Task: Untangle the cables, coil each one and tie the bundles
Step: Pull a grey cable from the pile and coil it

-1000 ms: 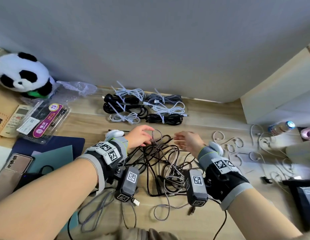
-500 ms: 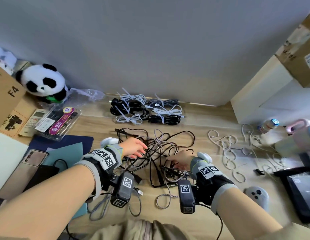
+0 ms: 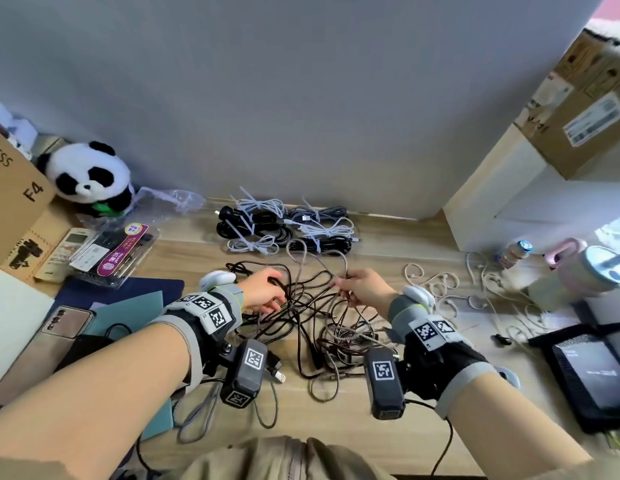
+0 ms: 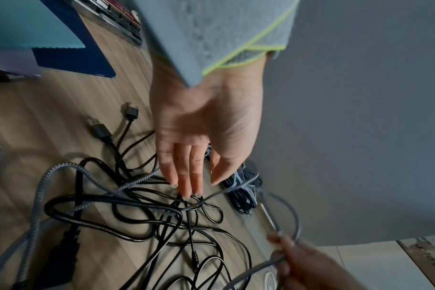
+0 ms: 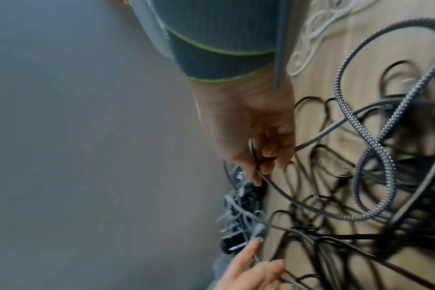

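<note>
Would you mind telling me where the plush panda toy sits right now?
In the head view, the black-and-white plush panda sits far left against the grey wall, beside a brown cardboard box and behind a clear plastic package.

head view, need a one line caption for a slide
Right hand lifts a braided cable from the tangle beside the left hand.

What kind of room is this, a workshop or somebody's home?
Probably a home desk or a small office corner rather than a workshop. A wood-grain tabletop stands against a plain grey wall, with a black-and-white plush panda, a brown cardboard shipping box and a white remote control lying about.
</note>
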`<state>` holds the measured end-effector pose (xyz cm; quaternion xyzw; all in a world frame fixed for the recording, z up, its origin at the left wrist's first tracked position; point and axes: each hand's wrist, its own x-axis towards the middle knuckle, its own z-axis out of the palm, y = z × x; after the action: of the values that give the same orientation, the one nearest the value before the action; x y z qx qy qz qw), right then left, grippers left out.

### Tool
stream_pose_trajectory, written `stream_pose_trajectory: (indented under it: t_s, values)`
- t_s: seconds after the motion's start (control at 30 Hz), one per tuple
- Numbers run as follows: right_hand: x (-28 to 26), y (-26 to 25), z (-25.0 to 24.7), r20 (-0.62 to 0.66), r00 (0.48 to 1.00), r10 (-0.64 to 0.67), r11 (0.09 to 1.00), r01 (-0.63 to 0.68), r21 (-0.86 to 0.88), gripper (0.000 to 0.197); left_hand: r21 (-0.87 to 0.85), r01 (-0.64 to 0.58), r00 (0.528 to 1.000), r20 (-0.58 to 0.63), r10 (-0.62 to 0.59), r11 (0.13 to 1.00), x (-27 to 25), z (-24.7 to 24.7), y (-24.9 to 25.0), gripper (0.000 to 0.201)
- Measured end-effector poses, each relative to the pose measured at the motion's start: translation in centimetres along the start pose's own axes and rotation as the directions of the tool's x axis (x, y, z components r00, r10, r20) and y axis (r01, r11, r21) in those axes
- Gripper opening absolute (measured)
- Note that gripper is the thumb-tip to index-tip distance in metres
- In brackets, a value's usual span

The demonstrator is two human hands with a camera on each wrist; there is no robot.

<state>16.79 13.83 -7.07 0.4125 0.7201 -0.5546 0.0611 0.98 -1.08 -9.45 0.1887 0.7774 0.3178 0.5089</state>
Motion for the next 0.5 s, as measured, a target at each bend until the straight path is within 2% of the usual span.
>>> stream_pose_trajectory:
  t_s: [0.1,0.23,0.3,0.4,0.5]
  values:
    - [-1.8,-3.0,-0.8,0.031,0.979,-0.203,0.977,0.201,0.066,0.013,0.073,-0.074,0.993,-0.085,0.080,0.995,0.3,-0.3,0.6,0.053]
    - [-3.8,-6.7,-1.6,-0.034,0.918,-0.396,0.908,0.397,0.133,0.016,0.089,-0.190,0.978,-0.071,0.197,0.978,-0.2,-0.8,1.6,0.025]
    - [-4.3,-8.1,-2.2,-0.104,0.891,-0.442,0.874,0.454,0.172,0.017,0.092,-0.272,0.956,-0.087,0.280,0.958,-0.7,-0.9,2.3,0.027]
    - [-5.1,-9.6,-2.7,-0.234,0.840,-0.490,0.812,0.537,0.228,0.016,0.008,-0.369,0.920,-0.140,0.367,0.929,-1.8,-1.0,3.3,0.033]
    - [-5.2,-10.4,-3.2,-0.360,0.799,-0.482,0.786,0.576,0.225,0.019,-0.029,-0.444,0.883,-0.186,0.432,0.896,-2.8,-1.3,4.9,0.037]
